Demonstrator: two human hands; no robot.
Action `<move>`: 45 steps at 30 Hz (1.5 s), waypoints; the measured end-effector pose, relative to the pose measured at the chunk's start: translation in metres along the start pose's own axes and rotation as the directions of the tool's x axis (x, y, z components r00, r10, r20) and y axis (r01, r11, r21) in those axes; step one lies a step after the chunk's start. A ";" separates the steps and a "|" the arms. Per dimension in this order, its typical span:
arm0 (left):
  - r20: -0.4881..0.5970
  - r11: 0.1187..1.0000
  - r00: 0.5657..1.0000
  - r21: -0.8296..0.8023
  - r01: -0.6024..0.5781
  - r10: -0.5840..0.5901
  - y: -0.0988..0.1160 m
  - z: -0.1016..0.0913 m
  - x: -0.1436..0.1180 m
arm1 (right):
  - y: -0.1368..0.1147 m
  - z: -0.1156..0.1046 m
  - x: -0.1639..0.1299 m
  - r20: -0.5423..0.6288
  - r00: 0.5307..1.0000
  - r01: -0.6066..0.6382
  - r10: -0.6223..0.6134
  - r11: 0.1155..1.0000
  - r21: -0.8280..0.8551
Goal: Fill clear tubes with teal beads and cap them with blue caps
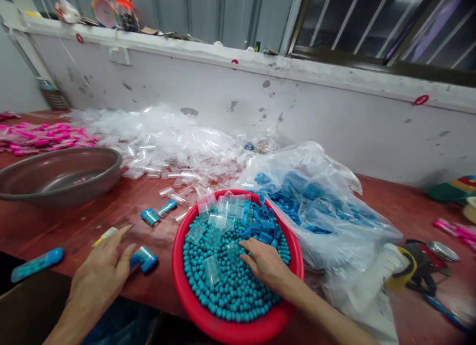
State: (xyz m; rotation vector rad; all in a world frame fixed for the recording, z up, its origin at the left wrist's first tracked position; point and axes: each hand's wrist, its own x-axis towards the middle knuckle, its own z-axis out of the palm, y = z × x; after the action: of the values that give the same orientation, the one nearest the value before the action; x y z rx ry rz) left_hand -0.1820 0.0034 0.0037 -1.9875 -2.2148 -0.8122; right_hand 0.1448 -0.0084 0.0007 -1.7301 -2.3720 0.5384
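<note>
My left hand (pixel 97 265) hovers low over the red table, fingers stretched and thumb apart, with nothing visible in it. Beside its thumb lie blue-capped pieces (pixel 146 259), and a small yellow item (pixel 106 236) is partly covered by its fingers. My right hand (pixel 266 261) reaches into a red basin (pixel 182 290) full of teal beads (pixel 238 295). Its thumb and fingers close on the edge of a clear plastic case (pixel 233 252). More clear cases (pixel 223 211) and blue caps (pixel 264 226) rest on the beads toward the back.
Loose clear cases (pixel 159 142) are heaped along the wall. A plastic bag (pixel 316 186) of blue caps stands right of the basin. At left are a grey basin (pixel 55 186), pink pieces (pixel 44 137) and a filled tube (pixel 37 265). A tape dispenser (pixel 405 268) lies at right.
</note>
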 end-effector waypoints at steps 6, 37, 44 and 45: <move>0.051 0.894 0.924 -0.275 -0.353 0.380 0.064 0.021 -0.012 | -0.017 0.008 0.021 0.139 0.990 0.026 -0.003 0.986 -0.167; 0.551 0.529 0.506 -0.824 0.203 0.663 0.140 0.034 -0.018 | 0.008 0.004 0.011 0.628 0.755 -0.621 -0.192 0.101 0.777; 0.654 0.680 0.527 -0.710 0.181 0.543 0.147 0.044 -0.027 | 0.000 0.001 -0.007 0.446 0.895 -0.255 0.005 0.825 0.504; 0.667 0.703 0.526 -0.690 0.170 0.527 0.148 0.047 -0.028 | 0.003 -0.002 -0.008 0.287 0.957 -0.150 0.045 0.922 0.357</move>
State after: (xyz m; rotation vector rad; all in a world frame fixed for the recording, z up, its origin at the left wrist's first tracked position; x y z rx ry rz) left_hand -0.0246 0.0026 0.0030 -3.6229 -2.0573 -0.8213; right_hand 0.1508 -0.0143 0.0022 -1.6894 -2.1573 1.2334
